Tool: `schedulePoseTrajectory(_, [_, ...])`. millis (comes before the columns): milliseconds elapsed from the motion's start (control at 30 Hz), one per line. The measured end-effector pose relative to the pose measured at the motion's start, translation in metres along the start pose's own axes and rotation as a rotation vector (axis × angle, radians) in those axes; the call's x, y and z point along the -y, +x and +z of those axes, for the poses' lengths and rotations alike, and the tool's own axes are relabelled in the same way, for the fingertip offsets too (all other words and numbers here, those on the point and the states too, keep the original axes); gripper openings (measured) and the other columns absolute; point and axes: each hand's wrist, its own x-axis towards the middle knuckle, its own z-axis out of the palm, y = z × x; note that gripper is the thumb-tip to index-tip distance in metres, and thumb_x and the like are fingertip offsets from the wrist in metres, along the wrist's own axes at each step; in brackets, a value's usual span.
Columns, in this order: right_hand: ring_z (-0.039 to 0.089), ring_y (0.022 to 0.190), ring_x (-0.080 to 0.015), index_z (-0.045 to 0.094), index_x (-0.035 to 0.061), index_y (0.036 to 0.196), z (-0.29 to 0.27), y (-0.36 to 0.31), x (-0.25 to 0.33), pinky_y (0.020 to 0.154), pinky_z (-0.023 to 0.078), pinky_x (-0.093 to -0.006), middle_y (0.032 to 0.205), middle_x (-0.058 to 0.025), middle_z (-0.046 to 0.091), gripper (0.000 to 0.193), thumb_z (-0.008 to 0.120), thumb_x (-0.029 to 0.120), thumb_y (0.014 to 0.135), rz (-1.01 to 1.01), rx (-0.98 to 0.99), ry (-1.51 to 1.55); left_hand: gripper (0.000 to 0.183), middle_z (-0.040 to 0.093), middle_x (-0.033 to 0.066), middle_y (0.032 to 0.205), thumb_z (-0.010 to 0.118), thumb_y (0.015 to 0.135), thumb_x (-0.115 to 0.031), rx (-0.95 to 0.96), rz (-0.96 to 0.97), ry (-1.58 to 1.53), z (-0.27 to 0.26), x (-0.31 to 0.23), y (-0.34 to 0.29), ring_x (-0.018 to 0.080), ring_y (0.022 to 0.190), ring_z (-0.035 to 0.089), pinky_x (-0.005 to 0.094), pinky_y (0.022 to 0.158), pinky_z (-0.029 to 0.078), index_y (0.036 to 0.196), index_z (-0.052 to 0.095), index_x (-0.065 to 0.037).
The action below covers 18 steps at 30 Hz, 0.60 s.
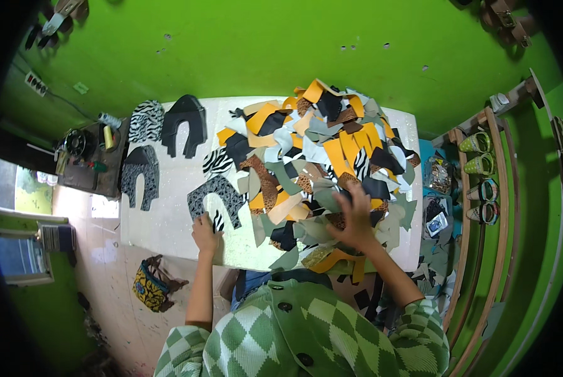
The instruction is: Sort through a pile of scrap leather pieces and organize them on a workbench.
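Left hand (206,235) is touching patterned U-shaped piece (217,188) left of scrap pile (319,154), grip unclear | right hand (357,220) is lying open, fingers spread, over pile's near side | risk: orange strip (342,255) at pile's near edge could be slipping off if right forearm is brushing it

The left hand (206,236) is at the lower edge of a grey-and-black patterned U-shaped piece (215,193) on a pale table (162,229), a small zebra-striped scrap (218,220) beside its fingers. The right hand (357,221), fingers spread, is over a heap of mixed offcuts (275,182). Three more cut pieces (184,119) lie at the table's far left; sandals (479,163) sit on a wooden rack (499,195) at right.
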Motion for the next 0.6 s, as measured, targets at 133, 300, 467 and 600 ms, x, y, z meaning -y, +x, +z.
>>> schedulePoseTrajectory(133, [0.037, 0.118, -0.0321, 0.051, 0.0159, 0.115, 0.049, -0.042, 0.001, 0.096, 0.028, -0.0497, 0.125, -0.0128, 0.041, 0.055, 0.071, 0.022, 0.064, -0.341, 0.215, 0.071, 0.064, 0.059, 0.0056, 0.086, 0.082, 0.054, -0.015, -0.149, 0.020, -0.112, 0.005, 0.005, 0.000, 0.0249, 0.081, 0.057, 0.0376, 0.069, 0.046, 0.108, 0.049, -0.011])
schedulePoseTrajectory(300, [0.041, 0.111, -0.0235, 0.058, 0.0175, 0.106, 0.062, -0.079, -0.015, 0.094, 0.029, -0.0455, 0.114, -0.0027, 0.047, 0.045, 0.072, 0.019, 0.063, -0.401, 0.619, 0.020, 0.050, 0.055, 0.0028, 0.075, 0.083, 0.052, -0.013, -0.195, 0.015, -0.276, 0.024, 0.027, -0.003, 0.0181, 0.062, 0.052, 0.0309, 0.058, 0.044, 0.092, 0.054, -0.007])
schedulePoseTrajectory(467, [0.043, 0.107, -0.0210, 0.057, 0.0196, 0.105, 0.078, -0.121, -0.038, 0.091, 0.029, -0.0416, 0.105, -0.0006, 0.052, 0.036, 0.065, 0.020, 0.070, -0.460, 0.493, -0.271, 0.040, 0.057, 0.0073, 0.073, 0.083, 0.053, -0.014, -0.127, 0.058, -0.308, 0.029, 0.040, 0.007, 0.0238, 0.067, 0.054, 0.0344, 0.061, 0.043, 0.080, 0.056, -0.005])
schedulePoseTrajectory(600, [0.050, 0.096, -0.0193, 0.059, 0.0159, 0.097, 0.082, -0.118, -0.066, 0.087, 0.036, -0.0404, 0.093, -0.0002, 0.056, 0.025, 0.062, 0.017, 0.073, -0.308, 0.563, -0.162, 0.033, 0.059, 0.0064, 0.068, 0.081, 0.058, -0.013, 0.067, 0.076, -0.443, 0.021, 0.030, 0.009, 0.0181, 0.058, 0.052, 0.0306, 0.056, 0.042, 0.080, 0.057, -0.003])
